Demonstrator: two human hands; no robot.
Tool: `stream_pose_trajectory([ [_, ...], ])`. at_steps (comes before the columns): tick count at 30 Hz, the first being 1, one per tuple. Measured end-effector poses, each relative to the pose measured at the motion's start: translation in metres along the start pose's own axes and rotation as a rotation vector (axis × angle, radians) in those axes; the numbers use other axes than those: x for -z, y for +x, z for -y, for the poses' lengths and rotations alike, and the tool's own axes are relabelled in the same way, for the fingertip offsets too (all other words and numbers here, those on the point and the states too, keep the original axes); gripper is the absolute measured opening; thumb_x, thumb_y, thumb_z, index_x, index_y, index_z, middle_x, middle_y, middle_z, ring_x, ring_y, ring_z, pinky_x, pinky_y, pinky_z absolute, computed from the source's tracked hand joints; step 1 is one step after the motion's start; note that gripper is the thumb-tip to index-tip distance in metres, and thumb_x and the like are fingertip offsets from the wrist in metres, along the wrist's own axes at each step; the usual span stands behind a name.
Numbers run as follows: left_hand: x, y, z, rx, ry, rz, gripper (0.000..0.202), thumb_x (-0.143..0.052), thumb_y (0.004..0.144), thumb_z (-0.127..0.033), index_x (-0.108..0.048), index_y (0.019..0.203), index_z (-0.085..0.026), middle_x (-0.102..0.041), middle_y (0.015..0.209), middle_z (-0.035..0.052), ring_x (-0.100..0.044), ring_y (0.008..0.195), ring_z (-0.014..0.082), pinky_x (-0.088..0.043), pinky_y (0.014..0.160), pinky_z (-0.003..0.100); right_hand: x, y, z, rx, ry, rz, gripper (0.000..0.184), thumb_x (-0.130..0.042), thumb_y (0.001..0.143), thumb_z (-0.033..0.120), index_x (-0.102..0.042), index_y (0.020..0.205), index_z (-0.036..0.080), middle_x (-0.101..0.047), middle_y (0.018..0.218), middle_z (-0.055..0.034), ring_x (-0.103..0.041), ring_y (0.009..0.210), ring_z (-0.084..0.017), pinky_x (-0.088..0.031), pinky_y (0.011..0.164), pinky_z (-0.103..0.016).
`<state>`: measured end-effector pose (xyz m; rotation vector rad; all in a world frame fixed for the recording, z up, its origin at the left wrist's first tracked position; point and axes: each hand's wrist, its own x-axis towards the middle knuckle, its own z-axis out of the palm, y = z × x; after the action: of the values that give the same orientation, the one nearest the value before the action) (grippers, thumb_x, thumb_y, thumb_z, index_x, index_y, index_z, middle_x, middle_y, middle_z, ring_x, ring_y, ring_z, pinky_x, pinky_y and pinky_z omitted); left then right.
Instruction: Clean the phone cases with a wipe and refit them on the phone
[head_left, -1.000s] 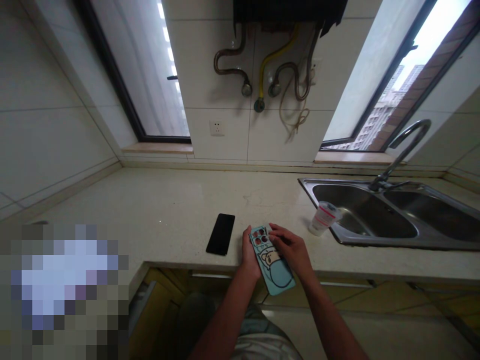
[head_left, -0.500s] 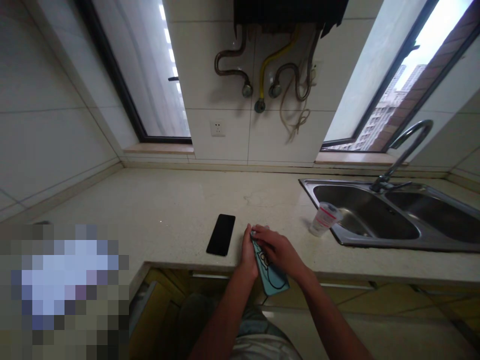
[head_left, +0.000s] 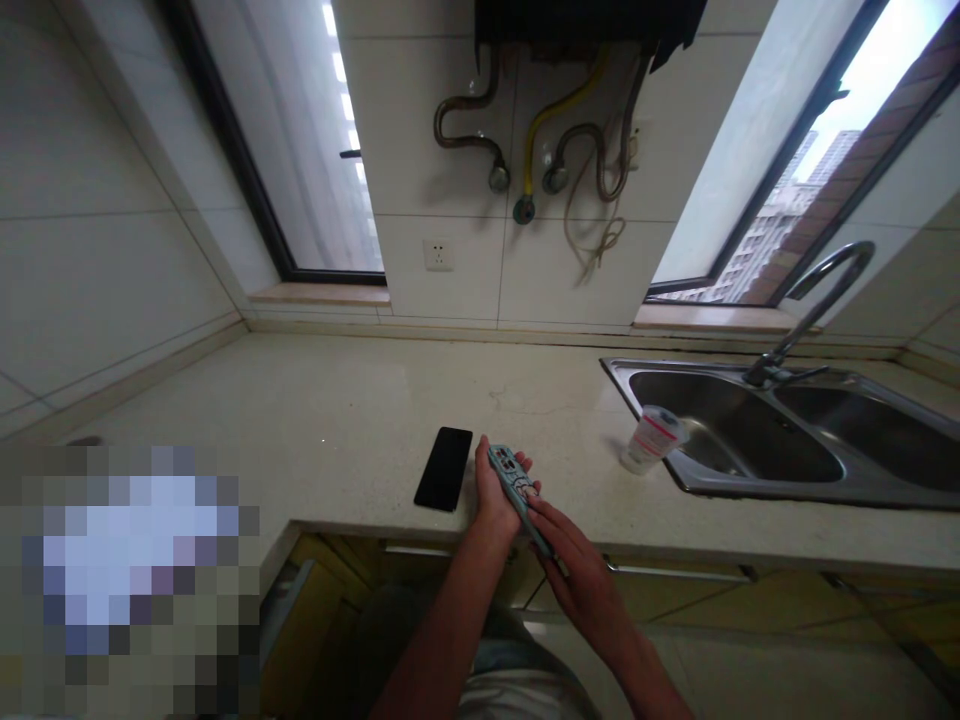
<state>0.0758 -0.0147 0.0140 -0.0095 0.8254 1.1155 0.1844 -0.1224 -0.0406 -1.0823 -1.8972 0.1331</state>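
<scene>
I see the left hand (head_left: 495, 495) curled round the cartoon phone case (head_left: 511, 478) over the front edge of the countertop (head_left: 352, 470), the right hand (head_left: 581, 565) half-open at its lower end, perhaps pinching. I judge this 2-handed handling; next needs steady left support.

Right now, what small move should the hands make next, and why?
Probably ease the light-blue, rectangular, cartoon-printed phone case slightly forward over the cream, stone-like countertop: its near end appears past the front edge, so a slip might drop it. The left hand cradles it, and the right hand touches its near part.
</scene>
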Motion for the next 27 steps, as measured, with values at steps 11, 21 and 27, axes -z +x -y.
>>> stream_pose_trajectory([
  [11,0.021,0.022,0.014,-0.451,0.546,0.203,0.046,-0.073,0.067,-0.028,-0.057,0.108,-0.019,-0.069,0.094,0.0063,-0.064,0.07,0.0169,-0.05,0.055,0.025,0.032,0.012,-0.024,-0.827,0.449,-0.333,0.054,-0.081,0.069,0.049,-0.073,0.112,0.018,-0.075,0.109,-0.0107,-0.072,0.094,-0.031,-0.061,0.075,-0.038],
  [21,0.014,0.044,0.004,-0.51,0.906,0.142,0.034,-0.061,0.077,-0.017,-0.06,0.111,-0.016,-0.07,0.092,0.0078,-0.065,0.066,0.0163,-0.05,0.047,0.022,0.05,-0.003,-0.044,-0.937,0.515,-0.356,0.055,-0.086,0.059,0.046,-0.074,0.105,0.02,-0.075,0.113,-0.0129,-0.069,0.106,-0.034,-0.058,0.085,-0.044],
  [27,0.01,0.062,0.001,-0.517,1.087,0.159,0.023,-0.063,0.077,-0.015,-0.064,0.101,-0.015,-0.07,0.085,0.0067,-0.065,0.065,0.0168,-0.051,0.052,0.025,0.062,-0.006,-0.055,-0.855,0.328,-0.428,0.051,-0.081,0.064,0.047,-0.074,0.106,0.02,-0.075,0.112,-0.0132,-0.068,0.109,-0.034,-0.053,0.095,-0.05],
])
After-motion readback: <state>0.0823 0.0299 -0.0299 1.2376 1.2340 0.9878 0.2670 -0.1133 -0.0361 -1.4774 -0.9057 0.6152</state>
